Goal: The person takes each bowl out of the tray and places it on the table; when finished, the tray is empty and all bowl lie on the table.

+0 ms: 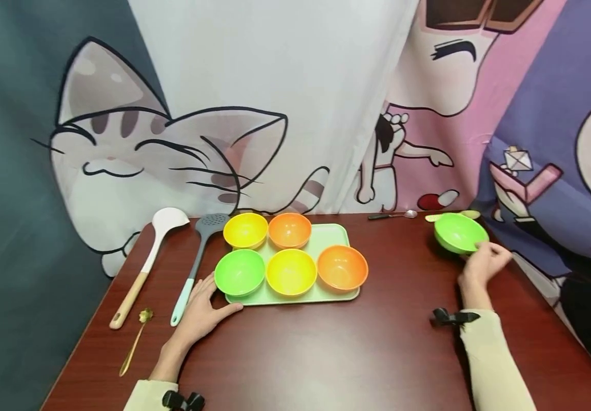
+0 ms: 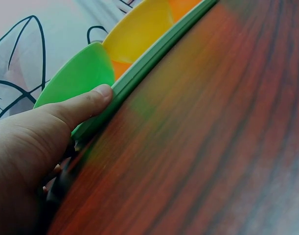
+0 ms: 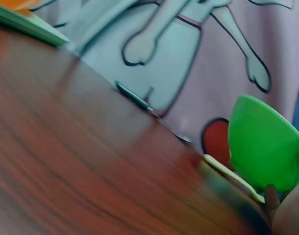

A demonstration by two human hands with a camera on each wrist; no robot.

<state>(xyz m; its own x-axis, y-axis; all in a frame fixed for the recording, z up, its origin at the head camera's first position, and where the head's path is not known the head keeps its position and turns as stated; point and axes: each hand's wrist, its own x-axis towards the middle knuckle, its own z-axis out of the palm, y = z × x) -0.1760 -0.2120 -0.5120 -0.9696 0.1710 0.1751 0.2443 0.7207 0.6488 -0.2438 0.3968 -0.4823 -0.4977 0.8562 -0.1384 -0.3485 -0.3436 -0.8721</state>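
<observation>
My right hand (image 1: 482, 264) pinches the near right rim of a green bowl (image 1: 461, 233) at the right of the table. In the right wrist view the same bowl (image 3: 266, 144) is tilted, with a fingertip under its side. My left hand (image 1: 205, 311) lies spread at the near left corner of a pale green tray (image 1: 295, 298). Its thumb (image 2: 93, 101) rests along the tray's front edge, close by another green bowl (image 1: 239, 273). Also on the tray stand two yellow bowls (image 1: 291, 273) and two orange bowls (image 1: 342, 268).
Left of the tray lie a white ladle (image 1: 154, 245) with a wooden handle, a grey slotted skimmer (image 1: 203, 245) and a small gold spoon (image 1: 136, 342). At the back edge are a small dark-handled spoon (image 1: 393, 215) and a pale yellow-green utensil (image 1: 470, 214). A printed curtain (image 1: 275, 68) hangs behind.
</observation>
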